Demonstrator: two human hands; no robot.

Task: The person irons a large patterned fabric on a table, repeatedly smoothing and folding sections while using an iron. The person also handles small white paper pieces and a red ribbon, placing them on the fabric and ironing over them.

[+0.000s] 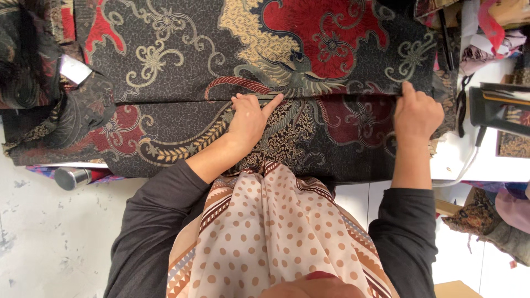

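Observation:
A dark patterned fabric (182,60) with red, tan and cream swirls lies spread over the work surface. A folded edge runs across its middle. My left hand (249,118) lies flat on the cloth just below that fold, fingers pointing up and right. My right hand (415,113) pinches the folded edge near the cloth's right end, fingers curled on it. Both forearms wear dark grey sleeves. A dotted beige scarf (270,232) hangs down from me in the foreground.
A black clothes iron (499,107) with a white cord stands at the right on a white surface. More bunched fabric (33,66) lies at the left, a metal cylinder (72,177) beneath it. Cloth scraps (491,221) pile at the lower right.

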